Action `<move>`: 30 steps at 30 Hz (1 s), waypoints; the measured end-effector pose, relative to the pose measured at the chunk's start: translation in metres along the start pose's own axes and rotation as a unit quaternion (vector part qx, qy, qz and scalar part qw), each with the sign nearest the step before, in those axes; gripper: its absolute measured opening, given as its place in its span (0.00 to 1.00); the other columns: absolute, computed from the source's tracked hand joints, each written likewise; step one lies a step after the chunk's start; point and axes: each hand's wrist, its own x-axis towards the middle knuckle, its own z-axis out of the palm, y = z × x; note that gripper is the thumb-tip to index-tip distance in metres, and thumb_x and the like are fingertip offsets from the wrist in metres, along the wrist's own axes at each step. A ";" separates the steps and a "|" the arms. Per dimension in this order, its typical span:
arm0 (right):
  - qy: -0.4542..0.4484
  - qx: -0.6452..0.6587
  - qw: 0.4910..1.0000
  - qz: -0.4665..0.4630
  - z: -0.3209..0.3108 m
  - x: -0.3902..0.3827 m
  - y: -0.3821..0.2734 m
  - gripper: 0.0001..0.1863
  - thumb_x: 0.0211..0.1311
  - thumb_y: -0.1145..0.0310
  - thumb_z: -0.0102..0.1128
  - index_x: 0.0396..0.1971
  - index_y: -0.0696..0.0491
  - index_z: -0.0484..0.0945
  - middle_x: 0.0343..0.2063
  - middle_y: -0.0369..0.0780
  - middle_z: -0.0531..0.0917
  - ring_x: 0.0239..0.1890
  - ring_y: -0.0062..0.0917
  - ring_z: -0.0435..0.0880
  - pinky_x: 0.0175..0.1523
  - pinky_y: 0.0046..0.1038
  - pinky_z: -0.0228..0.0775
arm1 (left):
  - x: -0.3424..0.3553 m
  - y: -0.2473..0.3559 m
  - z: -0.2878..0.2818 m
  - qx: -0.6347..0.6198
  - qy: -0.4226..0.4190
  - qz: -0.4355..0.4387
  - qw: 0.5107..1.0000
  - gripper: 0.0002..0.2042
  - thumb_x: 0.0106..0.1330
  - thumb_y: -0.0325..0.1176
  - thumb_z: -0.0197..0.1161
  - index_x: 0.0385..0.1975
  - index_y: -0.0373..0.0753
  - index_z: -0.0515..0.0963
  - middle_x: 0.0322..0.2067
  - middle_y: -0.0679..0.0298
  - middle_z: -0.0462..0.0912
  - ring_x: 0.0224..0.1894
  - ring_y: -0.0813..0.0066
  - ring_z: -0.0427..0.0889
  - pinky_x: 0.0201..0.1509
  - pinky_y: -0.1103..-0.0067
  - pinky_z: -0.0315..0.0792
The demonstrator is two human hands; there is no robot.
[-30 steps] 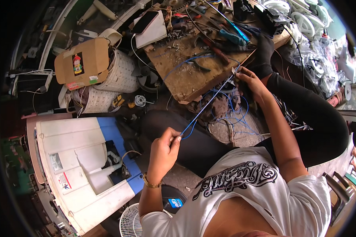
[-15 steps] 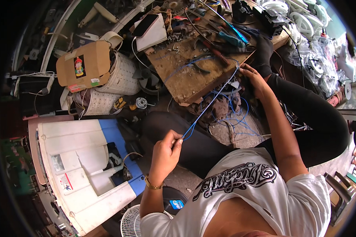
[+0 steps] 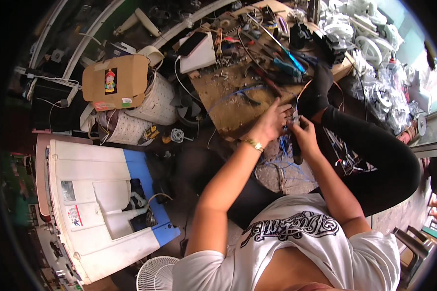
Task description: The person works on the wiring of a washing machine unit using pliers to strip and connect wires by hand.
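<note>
My left hand (image 3: 271, 122), a gold-coloured band at its wrist, reaches over the front edge of the wooden board (image 3: 218, 116). Its fingers are stretched out and apart, close to the fingertips of my right hand (image 3: 305, 138). Closed round a dark-handled tool (image 3: 296, 149) with a grey metal end, my right hand stands just beside it; the tool's exact kind is hard to make out. Thin blue wire (image 3: 285, 154) lies in loose loops below both hands. Whether the left fingers touch the wire is hidden.
On the board lie a blue-handled tool (image 3: 291, 62), red-handled pliers (image 3: 269, 83) and small metal bits. A phone (image 3: 193, 44) rests on a white box at the back. Left stand a cardboard box (image 3: 115, 80) and a white-and-blue appliance body (image 3: 92, 169). Plastic-bagged parts (image 3: 386, 80) fill the right.
My left hand has moved up and right to meet the right hand, leaving the wire no longer stretched between them. My right hand has lowered and now grips a dark-handled tool.
</note>
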 end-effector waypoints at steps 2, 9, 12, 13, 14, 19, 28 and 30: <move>-0.051 0.003 0.998 -0.039 0.000 0.000 0.002 0.12 0.64 0.75 0.62 0.46 0.62 0.79 0.39 0.35 0.84 0.40 0.14 0.79 0.49 0.20 0.70 | 0.040 0.002 0.012 -0.020 0.006 0.049 0.999 0.30 0.69 0.61 0.54 0.57 0.40 0.72 0.49 0.63 0.80 0.50 0.67 0.80 0.46 0.69 0.76; 0.025 -0.060 0.994 -0.088 -0.012 0.012 -0.015 0.13 0.70 0.66 0.57 0.46 0.60 0.80 0.35 0.34 0.85 0.38 0.15 0.79 0.47 0.19 0.69 | 0.034 0.017 0.052 -0.310 0.101 0.265 0.908 0.12 0.77 0.44 0.51 0.32 0.46 0.72 0.17 0.74 0.67 0.23 0.77 0.70 0.35 0.77 0.68; 0.060 0.035 0.997 0.019 -0.013 0.040 -0.035 0.16 0.71 0.58 0.56 0.44 0.56 0.80 0.32 0.34 0.84 0.28 0.14 0.77 0.33 0.19 0.68 | -0.034 0.006 0.024 -0.325 0.005 0.297 0.898 0.12 0.77 0.40 0.48 0.30 0.44 0.70 0.16 0.74 0.59 0.18 0.82 0.58 0.29 0.81 0.59; 0.040 0.063 0.996 0.050 -0.018 0.052 -0.034 0.16 0.70 0.56 0.57 0.44 0.54 0.81 0.32 0.35 0.84 0.21 0.14 0.74 0.25 0.20 0.66 | -0.066 0.004 0.016 -0.330 -0.015 0.282 0.901 0.12 0.77 0.38 0.47 0.30 0.43 0.70 0.15 0.74 0.56 0.18 0.83 0.54 0.27 0.81 0.56; 0.020 0.075 0.994 0.070 -0.015 0.057 -0.035 0.17 0.69 0.54 0.58 0.44 0.54 0.81 0.30 0.35 0.83 0.19 0.16 0.74 0.23 0.21 0.65 | -0.103 0.004 0.008 -0.321 -0.005 0.282 0.904 0.11 0.77 0.36 0.47 0.30 0.42 0.70 0.15 0.73 0.56 0.17 0.83 0.54 0.26 0.82 0.54; -0.033 0.213 0.963 0.160 -0.021 0.089 -0.045 0.23 0.67 0.47 0.58 0.38 0.54 0.78 0.23 0.38 0.82 0.16 0.22 0.75 0.22 0.23 0.68 | -0.282 0.024 -0.041 -0.215 0.103 0.405 0.883 0.13 0.77 0.42 0.50 0.34 0.41 0.75 0.15 0.72 0.56 0.17 0.81 0.56 0.25 0.80 0.55; -0.217 0.117 0.953 0.176 0.086 0.019 -0.013 0.21 0.66 0.56 0.64 0.49 0.56 0.73 0.37 0.43 0.86 0.18 0.22 0.78 0.24 0.22 0.72 | -0.364 0.071 -0.138 -0.143 0.198 0.480 0.843 0.12 0.76 0.42 0.52 0.45 0.40 0.74 0.28 0.64 0.73 0.36 0.70 0.73 0.47 0.73 0.68; -0.252 0.158 0.935 0.191 0.120 -0.003 -0.024 0.19 0.68 0.61 0.63 0.50 0.56 0.72 0.36 0.44 0.86 0.20 0.21 0.80 0.24 0.21 0.73 | -0.364 0.073 -0.147 -0.144 0.206 0.386 0.888 0.19 0.74 0.46 0.55 0.55 0.38 0.72 0.55 0.54 0.77 0.65 0.54 0.69 0.71 0.62 0.60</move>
